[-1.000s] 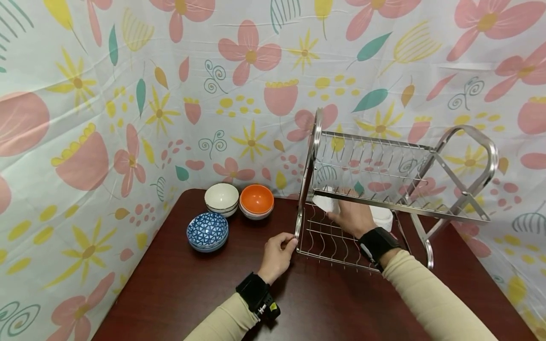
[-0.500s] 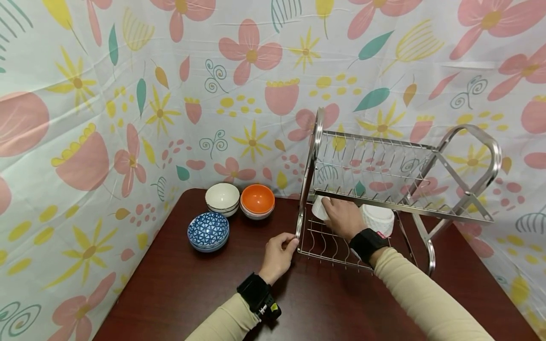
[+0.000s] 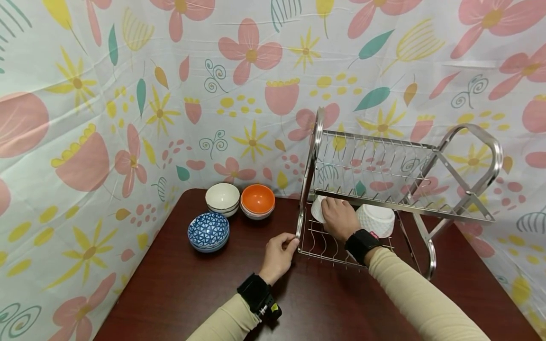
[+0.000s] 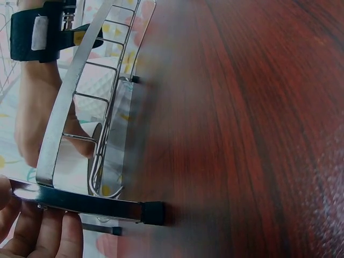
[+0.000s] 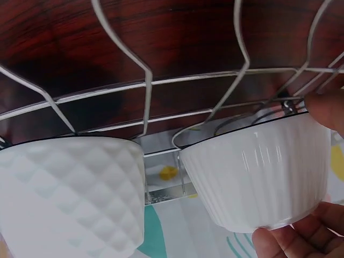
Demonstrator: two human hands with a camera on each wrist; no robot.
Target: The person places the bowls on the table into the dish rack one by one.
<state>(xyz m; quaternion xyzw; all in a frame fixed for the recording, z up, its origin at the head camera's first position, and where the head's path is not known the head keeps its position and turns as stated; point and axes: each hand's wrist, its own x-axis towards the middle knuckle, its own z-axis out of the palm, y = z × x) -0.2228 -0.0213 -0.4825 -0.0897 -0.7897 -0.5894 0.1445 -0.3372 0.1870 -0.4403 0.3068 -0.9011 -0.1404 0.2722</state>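
Your right hand (image 3: pixel 337 219) grasps white ribbed bowl (image 5: pixel 258 177) on lower tier of steel wire dish rack (image 3: pixel 384 189); white quilted bowl (image 3: pixel 376 220) already racked at its 3 o'clock. Your left hand (image 3: pixel 279 253) clenches rack's front post. Blue patterned bowls (image 3: pixel 208 231), cream bowls (image 3: pixel 222 199), orange bowls (image 3: pixel 257 201) remain on table at 9 o'clock.

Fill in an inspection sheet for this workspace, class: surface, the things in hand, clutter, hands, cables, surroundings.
Surface: dark wooden table.
Things in hand: steel dish rack; ribbed white bowl on its lower tier, beside a diamond-patterned white bowl.
Clutter: blue patterned bowls, cream bowls, orange bowls, stacked left of the rack.
Hands: left hand grips the rack's front corner; right hand holds the ribbed bowl.
Cables: nothing seen.
Surroundings: floral curtain behind and at both sides.
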